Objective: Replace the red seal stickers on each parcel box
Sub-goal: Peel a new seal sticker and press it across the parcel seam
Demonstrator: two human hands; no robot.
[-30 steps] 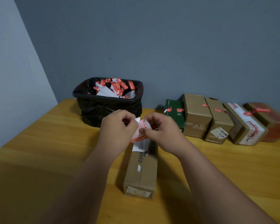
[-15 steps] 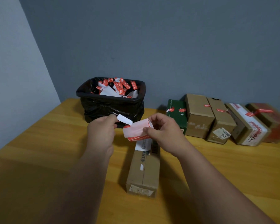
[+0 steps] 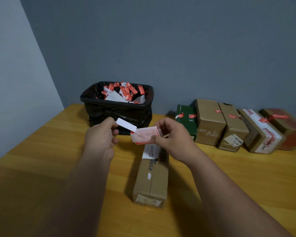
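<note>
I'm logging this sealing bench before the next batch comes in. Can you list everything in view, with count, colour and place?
long box: 1, brown cardboard, on the table under the hands, no red seal visible on it
row of boxes: 5, one green, three brown, one reddish at the far right, along the wall, red seals on top
bin: 1, black liner, back of the table, holding red stickers and white backing scraps
sticker: 1, red, seen from its pale side, in the right hand
backing strip: 1, white, in the left hand
table: 1, yellow wood
left hand: pinches the backing strip
right hand: pinches the sticker
</note>
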